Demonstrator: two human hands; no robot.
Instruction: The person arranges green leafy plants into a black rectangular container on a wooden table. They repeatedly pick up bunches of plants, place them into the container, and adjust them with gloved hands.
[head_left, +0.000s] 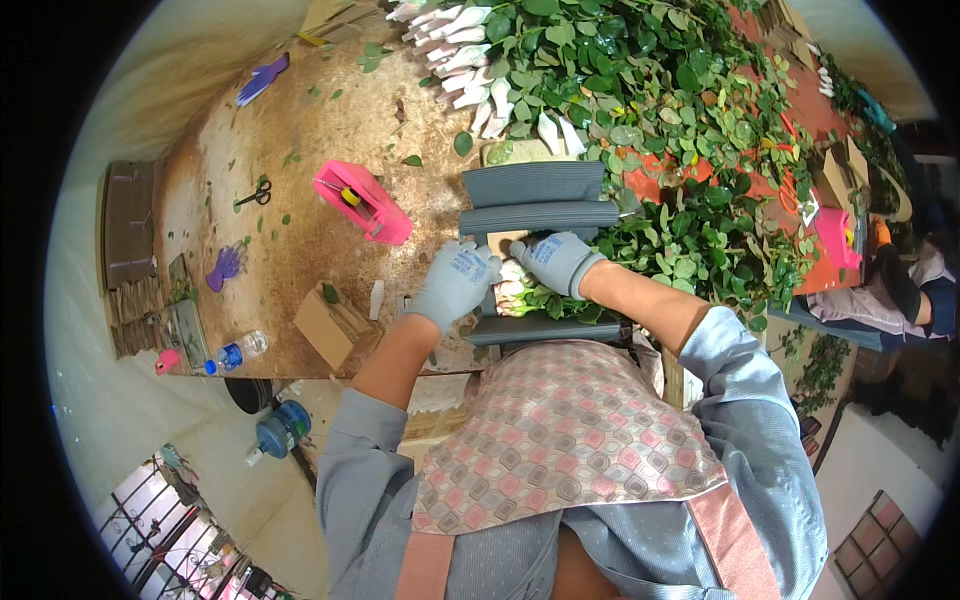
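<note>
Grey work gloves bearing blue writing cover both of my hands. My left hand (459, 281), its fingers curled, grips the left edge of a tan cardboard sheet (507, 238). At the sheet's right side, my right hand (559, 261) is closed on it, its fingertips partly hidden. Just below lie pale pink and green rose heads (513, 289), their leafy stems pointing right under my right wrist. The roses rest in a dark grey stand with ribbed padding (536, 217), close in front of my apron (577, 427).
Rose stems with dense leaves (637, 75) and white-sleeved blooms (465, 64) are heaped beyond the stand. To the left are a pink tape dispenser (364, 201), black scissors (256, 193), folded cardboard (334, 328) and a water bottle (238, 352). Another person (900, 285) is at far right.
</note>
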